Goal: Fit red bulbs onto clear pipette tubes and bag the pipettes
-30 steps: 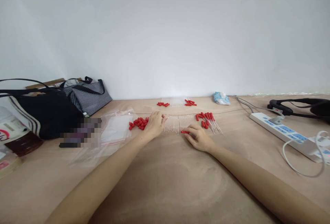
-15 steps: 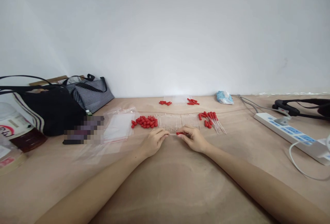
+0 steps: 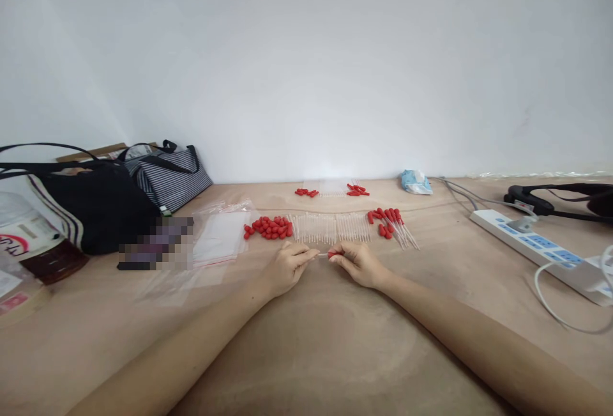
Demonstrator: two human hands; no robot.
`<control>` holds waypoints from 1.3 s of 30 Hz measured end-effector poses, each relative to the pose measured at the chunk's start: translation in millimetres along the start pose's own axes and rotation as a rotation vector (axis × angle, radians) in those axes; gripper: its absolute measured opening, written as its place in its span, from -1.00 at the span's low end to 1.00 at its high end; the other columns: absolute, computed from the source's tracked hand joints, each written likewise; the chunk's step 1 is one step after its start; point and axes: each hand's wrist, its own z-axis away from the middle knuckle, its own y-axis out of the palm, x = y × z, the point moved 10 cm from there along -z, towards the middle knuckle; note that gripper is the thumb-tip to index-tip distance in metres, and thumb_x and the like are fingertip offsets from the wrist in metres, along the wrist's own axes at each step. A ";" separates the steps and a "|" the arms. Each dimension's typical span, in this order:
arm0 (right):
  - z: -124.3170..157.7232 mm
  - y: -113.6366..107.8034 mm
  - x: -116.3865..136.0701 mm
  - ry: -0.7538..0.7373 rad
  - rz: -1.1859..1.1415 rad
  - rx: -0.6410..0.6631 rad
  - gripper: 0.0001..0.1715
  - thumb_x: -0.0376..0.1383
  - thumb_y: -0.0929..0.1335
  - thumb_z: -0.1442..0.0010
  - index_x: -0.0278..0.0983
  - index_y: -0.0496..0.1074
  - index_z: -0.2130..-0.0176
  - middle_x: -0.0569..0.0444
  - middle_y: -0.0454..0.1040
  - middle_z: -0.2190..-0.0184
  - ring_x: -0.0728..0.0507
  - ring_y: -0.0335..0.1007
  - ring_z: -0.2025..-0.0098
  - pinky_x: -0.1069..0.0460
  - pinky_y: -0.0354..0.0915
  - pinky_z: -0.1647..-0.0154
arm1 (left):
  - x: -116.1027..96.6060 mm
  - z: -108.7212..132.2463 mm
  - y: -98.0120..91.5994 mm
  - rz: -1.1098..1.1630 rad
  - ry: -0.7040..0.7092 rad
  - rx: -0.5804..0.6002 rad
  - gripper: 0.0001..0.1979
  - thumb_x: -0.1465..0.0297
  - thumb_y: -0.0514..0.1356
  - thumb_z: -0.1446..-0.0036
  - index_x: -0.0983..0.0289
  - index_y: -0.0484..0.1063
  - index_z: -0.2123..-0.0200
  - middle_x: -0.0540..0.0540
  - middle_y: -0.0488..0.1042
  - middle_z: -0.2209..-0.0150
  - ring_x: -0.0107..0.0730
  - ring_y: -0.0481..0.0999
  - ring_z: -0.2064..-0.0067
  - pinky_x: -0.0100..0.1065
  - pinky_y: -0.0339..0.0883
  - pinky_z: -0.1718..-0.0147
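At the counter [image 3: 306, 346], the left hand [image 3: 286, 268] pinches a light, snappable-looking stick [image 3: 323, 255], best gripped near its tip; the right hand [image 3: 360, 265] pinches a soft-looking red cap [image 3: 334, 254].

The person's left forearm [image 3: 177, 349], bare, extended from the near left, and the bare right forearm [image 3: 460, 326] from the near right, both slanting inward toward the far side. At the centre, the left hand [image 3: 286, 269] and right hand [image 3: 360, 264] faced each other, fingertips near but apart. Each hand held a pinch between thumb and fingers, knuckles bent; the left fingers pointed right, the right fingers left.
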 end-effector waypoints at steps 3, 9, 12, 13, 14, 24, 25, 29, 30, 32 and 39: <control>1.7 -1.9 -0.3 -0.011 -0.002 -0.020 -0.88 -0.31 0.25 -0.12 -0.27 0.37 0.37 0.08 0.45 0.45 -0.02 0.34 0.40 0.09 0.24 0.34 | -4.6 0.5 0.7 -0.047 0.043 0.001 -0.72 0.48 -0.10 -0.19 0.26 0.35 0.14 0.09 0.46 0.32 -0.40 0.41 0.31 -0.34 0.12 0.31; 4.3 -1.0 5.8 -0.073 0.065 -0.016 -0.85 -0.27 0.26 -0.12 -0.27 0.39 0.38 0.07 0.45 0.47 -0.02 0.33 0.41 0.10 0.22 0.35 | -14.4 2.1 -0.8 -0.108 0.142 -0.039 -0.74 0.52 -0.10 -0.17 0.32 0.35 0.17 0.09 0.44 0.39 -0.42 0.40 0.36 -0.35 0.10 0.36; 4.7 1.2 10.0 -0.107 0.134 0.000 -0.82 -0.25 0.24 -0.14 -0.27 0.38 0.37 0.06 0.43 0.48 -0.03 0.31 0.41 0.09 0.20 0.37 | -17.8 2.5 -1.9 -0.123 0.161 -0.058 -0.74 0.52 -0.10 -0.18 0.32 0.34 0.19 0.08 0.44 0.40 -0.43 0.39 0.38 -0.35 0.10 0.37; 4.8 2.4 12.0 -0.125 0.163 0.009 -0.81 -0.25 0.23 -0.15 -0.27 0.38 0.36 0.06 0.43 0.48 -0.03 0.31 0.41 0.08 0.19 0.37 | -18.8 2.6 -1.9 -0.128 0.165 -0.062 -0.75 0.52 -0.09 -0.18 0.32 0.34 0.19 0.08 0.44 0.41 -0.43 0.38 0.38 -0.35 0.10 0.38; 4.8 3.7 14.0 -0.144 0.198 0.018 -0.81 -0.25 0.23 -0.15 -0.28 0.38 0.35 0.05 0.42 0.48 -0.04 0.30 0.41 0.08 0.18 0.37 | -19.6 2.6 -1.7 -0.135 0.169 -0.066 -0.75 0.52 -0.09 -0.18 0.32 0.35 0.19 0.08 0.44 0.41 -0.43 0.38 0.39 -0.36 0.10 0.38; 4.4 13.6 15.9 -0.189 0.377 0.075 -0.81 -0.27 0.22 -0.16 -0.30 0.36 0.28 0.04 0.43 0.44 -0.06 0.29 0.37 0.02 0.11 0.31 | -24.7 0.4 4.7 -0.186 0.210 -0.069 -0.75 0.54 -0.09 -0.17 0.33 0.36 0.25 0.08 0.42 0.45 -0.42 0.37 0.41 -0.36 0.11 0.41; 3.9 13.0 15.2 -0.182 0.369 0.070 -0.81 -0.27 0.22 -0.16 -0.30 0.36 0.28 0.03 0.43 0.44 -0.06 0.29 0.37 0.02 0.12 0.30 | -24.4 0.2 4.6 -0.185 0.205 -0.071 -0.75 0.53 -0.10 -0.17 0.32 0.36 0.25 0.08 0.42 0.45 -0.42 0.37 0.41 -0.36 0.11 0.41; 0.8 9.7 14.9 -0.152 0.299 0.070 -0.79 -0.25 0.22 -0.16 -0.30 0.37 0.29 0.03 0.44 0.43 -0.05 0.29 0.36 0.05 0.15 0.29 | -20.2 0.5 1.7 -0.163 0.153 -0.093 -0.75 0.48 -0.09 -0.20 0.30 0.36 0.20 0.08 0.43 0.42 -0.42 0.39 0.39 -0.36 0.16 0.38; 0.2 9.3 16.5 -0.157 0.295 0.082 -0.78 -0.25 0.22 -0.16 -0.29 0.38 0.28 0.03 0.44 0.42 -0.05 0.29 0.35 0.05 0.16 0.29 | -19.1 0.8 0.5 -0.157 0.141 -0.100 -0.76 0.46 -0.08 -0.20 0.30 0.36 0.19 0.07 0.44 0.41 -0.42 0.39 0.39 -0.35 0.17 0.38; 0.0 8.5 20.2 -0.179 0.330 0.112 -0.79 -0.26 0.23 -0.15 -0.26 0.40 0.25 0.04 0.45 0.39 -0.06 0.28 0.32 0.04 0.15 0.26 | -16.2 1.7 -3.5 -0.146 0.115 -0.120 -0.77 0.43 -0.05 -0.20 0.28 0.35 0.17 0.06 0.44 0.40 -0.41 0.39 0.37 -0.34 0.21 0.34; 3.2 -67.8 -27.0 0.122 0.558 -0.268 -0.75 -0.21 0.23 -0.11 -0.24 0.45 0.34 0.01 0.45 0.37 -0.12 0.27 0.27 -0.03 0.07 0.21 | 16.4 5.6 -26.7 -0.228 -0.169 -0.225 -0.59 0.34 0.08 -0.08 0.23 0.18 -0.03 0.16 0.30 0.09 -0.17 0.26 0.04 -0.13 0.16 0.06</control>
